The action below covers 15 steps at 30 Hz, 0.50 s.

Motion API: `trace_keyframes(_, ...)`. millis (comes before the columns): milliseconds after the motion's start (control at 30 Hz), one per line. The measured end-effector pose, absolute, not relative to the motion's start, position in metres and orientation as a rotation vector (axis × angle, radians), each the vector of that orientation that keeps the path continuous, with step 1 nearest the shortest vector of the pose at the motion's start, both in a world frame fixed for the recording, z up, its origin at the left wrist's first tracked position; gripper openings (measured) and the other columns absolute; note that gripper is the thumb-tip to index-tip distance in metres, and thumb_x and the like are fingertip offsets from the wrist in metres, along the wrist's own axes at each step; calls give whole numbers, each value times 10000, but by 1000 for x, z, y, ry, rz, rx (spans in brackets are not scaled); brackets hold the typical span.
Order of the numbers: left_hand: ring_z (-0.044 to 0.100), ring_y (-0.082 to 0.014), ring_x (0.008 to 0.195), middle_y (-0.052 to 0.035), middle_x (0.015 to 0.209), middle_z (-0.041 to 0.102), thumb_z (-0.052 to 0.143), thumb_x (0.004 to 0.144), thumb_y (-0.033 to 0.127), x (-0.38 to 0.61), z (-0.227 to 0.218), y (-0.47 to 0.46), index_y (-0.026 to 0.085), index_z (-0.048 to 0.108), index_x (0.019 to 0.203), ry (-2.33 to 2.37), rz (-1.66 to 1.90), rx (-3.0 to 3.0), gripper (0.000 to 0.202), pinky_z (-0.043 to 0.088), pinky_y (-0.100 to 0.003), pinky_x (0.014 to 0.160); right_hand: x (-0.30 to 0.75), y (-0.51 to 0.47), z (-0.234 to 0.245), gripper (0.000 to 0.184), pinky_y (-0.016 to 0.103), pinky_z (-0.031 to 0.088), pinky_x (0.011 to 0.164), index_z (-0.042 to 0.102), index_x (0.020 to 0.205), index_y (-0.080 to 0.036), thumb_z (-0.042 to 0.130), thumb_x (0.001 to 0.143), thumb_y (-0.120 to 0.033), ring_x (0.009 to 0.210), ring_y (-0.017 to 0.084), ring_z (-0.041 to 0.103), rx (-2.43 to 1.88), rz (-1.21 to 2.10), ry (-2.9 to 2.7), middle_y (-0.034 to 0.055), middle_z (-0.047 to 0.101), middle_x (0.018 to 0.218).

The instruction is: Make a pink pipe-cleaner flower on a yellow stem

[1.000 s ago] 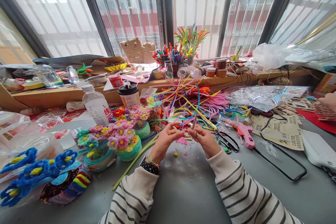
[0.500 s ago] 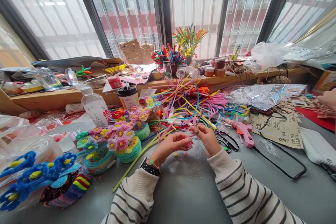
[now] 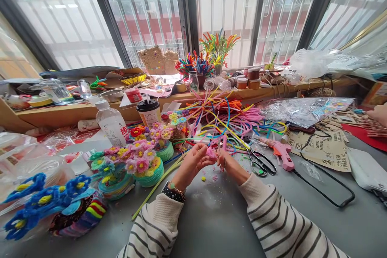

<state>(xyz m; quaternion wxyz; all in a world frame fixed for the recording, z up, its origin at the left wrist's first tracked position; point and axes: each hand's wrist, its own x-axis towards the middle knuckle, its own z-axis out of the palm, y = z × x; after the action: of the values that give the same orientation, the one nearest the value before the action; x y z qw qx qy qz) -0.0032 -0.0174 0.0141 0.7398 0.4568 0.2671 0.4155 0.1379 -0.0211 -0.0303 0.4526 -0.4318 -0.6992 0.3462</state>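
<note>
My left hand (image 3: 193, 163) pinches a small fuzzy pink pipe-cleaner piece (image 3: 211, 152) between thumb and fingers. Right beside it, my right hand (image 3: 230, 165) has its fingers closed near the pink piece; what they grip is mostly hidden. A pink pipe cleaner (image 3: 224, 143) stands up just behind those fingers. Below my hands, a small yellow bit (image 3: 203, 178) and pink fluff (image 3: 215, 177) lie on the grey table (image 3: 211, 221). Black-handled scissors (image 3: 262, 164) rest to the right of my right hand.
Pink pipe-cleaner flowers (image 3: 141, 159) in a coiled pot and blue flowers (image 3: 45, 199) stand at left, near a water bottle (image 3: 111, 123) and lidded cup (image 3: 148, 112). Loose pipe cleaners (image 3: 242, 113) pile up behind. A pink glue gun (image 3: 282, 155) lies right; another person's hand (image 3: 379, 115) shows far right.
The pink piece has come up into clearer view in my left fingers. My right hand has turned and lowered, and the thin tool tip above it no longer shows clearly.
</note>
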Motion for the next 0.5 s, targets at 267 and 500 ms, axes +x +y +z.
trace_keyframes(267,554,-80,559,0,638,554,509,704,312,-3,16,-19,157,405,791,597,898,996,205,440,-183,535,145,-30,-19,676,271,357,610,577,746,-146,158,673,-671,702,157,445,-1019,697,-2056,47,475,731)
trace_keyframes(500,565,-99,557,-7,627,575,495,707,342,-3,18,-19,162,396,798,610,855,1007,225,436,-206,536,148,-32,-14,610,223,312,517,588,661,-154,236,680,-651,609,125,445,-1047,668,-2065,26,487,668)
